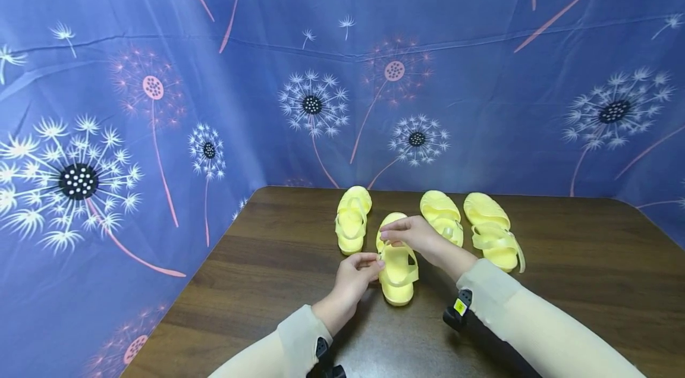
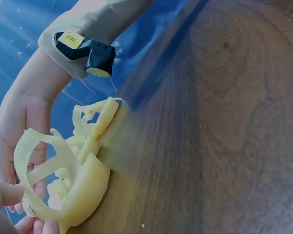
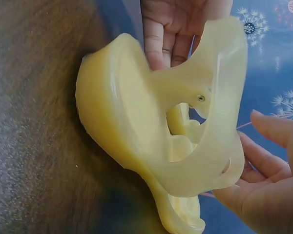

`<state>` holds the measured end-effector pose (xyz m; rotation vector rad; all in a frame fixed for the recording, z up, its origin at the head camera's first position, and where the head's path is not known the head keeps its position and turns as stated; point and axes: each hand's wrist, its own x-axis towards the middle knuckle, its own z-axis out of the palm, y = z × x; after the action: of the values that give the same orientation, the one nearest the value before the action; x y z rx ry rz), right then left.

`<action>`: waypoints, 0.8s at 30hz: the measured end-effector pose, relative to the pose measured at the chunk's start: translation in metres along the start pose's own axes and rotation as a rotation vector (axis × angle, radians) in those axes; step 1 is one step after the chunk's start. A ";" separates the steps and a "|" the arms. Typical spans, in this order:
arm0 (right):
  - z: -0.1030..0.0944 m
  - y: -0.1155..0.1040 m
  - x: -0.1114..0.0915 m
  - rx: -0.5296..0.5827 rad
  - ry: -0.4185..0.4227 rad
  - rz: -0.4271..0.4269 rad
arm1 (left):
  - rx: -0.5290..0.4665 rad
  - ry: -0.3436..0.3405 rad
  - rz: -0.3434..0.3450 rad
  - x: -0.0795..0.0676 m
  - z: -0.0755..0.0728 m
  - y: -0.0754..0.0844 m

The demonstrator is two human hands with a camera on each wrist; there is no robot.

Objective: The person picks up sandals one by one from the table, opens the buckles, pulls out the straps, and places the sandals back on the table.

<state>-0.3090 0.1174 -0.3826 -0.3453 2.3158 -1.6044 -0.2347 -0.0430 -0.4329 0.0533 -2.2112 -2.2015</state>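
Note:
A pale yellow sandal [image 1: 397, 274] lies on the table between both hands, toe pointing away, its heel strap [image 3: 229, 97] standing up in a loop. My left hand [image 1: 350, 283] is at the sandal's left side, thumb and fingertips pinching the strap near its small metal fastener. In the left wrist view those fingers [image 2: 10, 192] show at the lower left edge. Above the front of the sandal, my right hand [image 1: 420, 238] has thumb and forefinger apart. In the right wrist view that right hand [image 3: 268, 170] is loosely bent beside the strap, with nothing visible between its fingertips.
Another yellow sandal [image 1: 351, 220] stands farther back on the left. Two more, a sandal [image 1: 441, 214] partly behind my right hand and a sandal [image 1: 489, 229] beyond it, lie to the right. The brown wooden table [image 1: 257, 259] meets a blue dandelion-print cloth [image 1: 241, 98] behind.

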 end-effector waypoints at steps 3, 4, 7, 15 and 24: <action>0.000 0.001 0.002 -0.019 -0.032 0.008 | 0.009 0.003 0.001 0.001 0.000 -0.002; 0.000 0.002 0.003 -0.025 -0.045 0.003 | 0.011 0.005 0.001 0.001 0.000 -0.002; 0.000 0.003 0.003 -0.069 -0.064 -0.024 | 0.013 0.009 0.001 0.002 0.000 -0.003; 0.003 0.007 0.001 -0.216 -0.047 -0.069 | 0.008 0.018 -0.019 0.006 -0.001 -0.005; 0.006 0.007 -0.001 -0.304 -0.056 -0.146 | -0.031 0.016 -0.039 0.005 -0.002 -0.001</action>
<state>-0.3065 0.1155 -0.3913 -0.6329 2.5421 -1.2802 -0.2397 -0.0453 -0.4342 0.1142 -2.1852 -2.2466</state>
